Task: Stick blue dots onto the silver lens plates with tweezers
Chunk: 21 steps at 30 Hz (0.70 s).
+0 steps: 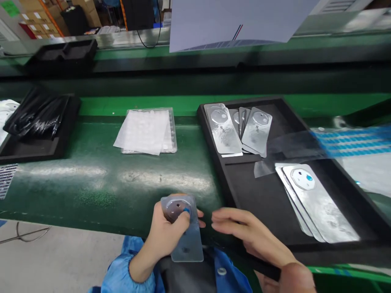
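My left hand grips a grey phone back panel near the front edge of the bench. Its thumb presses on a small blue dot beside the round camera area. To the right, my right hand is apart from that panel, two fingers stretched toward it. A black stick-like tool lies across the palm, held by the lower fingers; its exact kind is unclear. Nearby, several silver panels with a blue dot on top lie stacked in a black tray. More silver panels fill its far compartment.
A clear plastic tray covered by white sheets sits mid-bench. Another black tray with black plastic bags stands left. A clear film and a blue-striped sheet overlap the right tray. A paper sheet hangs ahead.
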Each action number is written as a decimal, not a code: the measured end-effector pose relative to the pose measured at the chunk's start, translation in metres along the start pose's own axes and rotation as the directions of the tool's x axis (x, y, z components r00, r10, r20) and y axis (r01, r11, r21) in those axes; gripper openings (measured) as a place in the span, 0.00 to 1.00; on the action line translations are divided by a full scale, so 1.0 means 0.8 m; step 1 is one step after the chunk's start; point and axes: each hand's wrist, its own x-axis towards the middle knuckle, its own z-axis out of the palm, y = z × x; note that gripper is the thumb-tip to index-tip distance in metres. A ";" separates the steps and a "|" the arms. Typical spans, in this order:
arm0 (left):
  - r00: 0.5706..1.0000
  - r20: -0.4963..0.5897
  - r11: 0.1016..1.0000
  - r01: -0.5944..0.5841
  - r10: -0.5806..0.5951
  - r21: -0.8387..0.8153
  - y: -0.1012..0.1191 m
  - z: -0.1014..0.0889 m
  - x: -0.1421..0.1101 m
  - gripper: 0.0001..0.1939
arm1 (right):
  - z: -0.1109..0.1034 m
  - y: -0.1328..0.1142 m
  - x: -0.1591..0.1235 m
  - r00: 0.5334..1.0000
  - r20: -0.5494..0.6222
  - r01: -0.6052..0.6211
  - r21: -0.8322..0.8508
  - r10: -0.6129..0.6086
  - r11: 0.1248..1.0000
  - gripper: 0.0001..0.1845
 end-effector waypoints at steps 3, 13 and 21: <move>0.999 0.027 0.996 0.028 -0.030 0.082 0.004 0.001 0.000 0.10 | -0.005 -0.019 0.022 0.998 -0.045 -0.032 0.030 0.033 0.999 0.18; 0.982 0.058 0.956 -0.190 0.182 0.222 -0.003 -0.009 0.002 0.06 | 0.033 -0.009 0.059 0.945 0.032 0.322 -0.264 -0.325 0.909 0.15; 0.982 0.099 0.961 -0.180 0.163 0.209 -0.007 -0.006 0.002 0.11 | 0.025 -0.001 0.058 0.921 0.131 0.389 -0.284 -0.367 0.876 0.21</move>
